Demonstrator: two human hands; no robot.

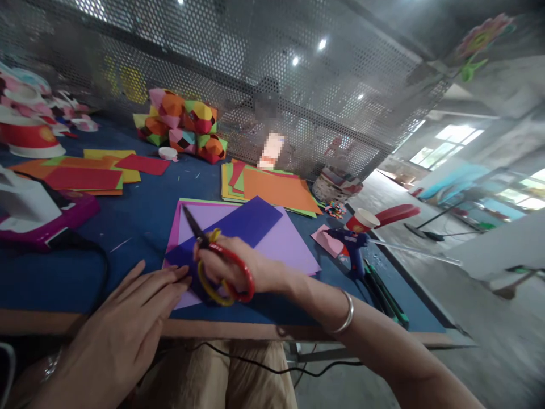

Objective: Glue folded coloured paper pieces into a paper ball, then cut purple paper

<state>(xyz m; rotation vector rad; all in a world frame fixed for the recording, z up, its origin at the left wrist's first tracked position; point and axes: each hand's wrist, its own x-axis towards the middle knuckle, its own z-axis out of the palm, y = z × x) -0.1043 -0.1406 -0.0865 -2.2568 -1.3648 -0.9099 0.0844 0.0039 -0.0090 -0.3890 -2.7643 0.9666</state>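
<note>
Scissors (pixel 232 262) with red and yellow handles are held in my right hand (pixel 238 264), their dark blades pointing up and left over the paper. Under that hand lies a dark blue-purple paper strip (pixel 255 224), set diagonally across light purple sheets (pixel 289 244). My left hand (pixel 136 312) lies flat, fingers extended, with its fingertips on the lower left corner of the dark paper.
Coloured paper stacks (pixel 272 190) (pixel 85 179) lie behind and left. Folded paper shapes (pixel 183 125) stand at the back. A blue glue gun (pixel 355 241), a paper cup (pixel 361 220) and green-ended tools (pixel 385 292) are right. A purple-and-white device (pixel 46 218) is left.
</note>
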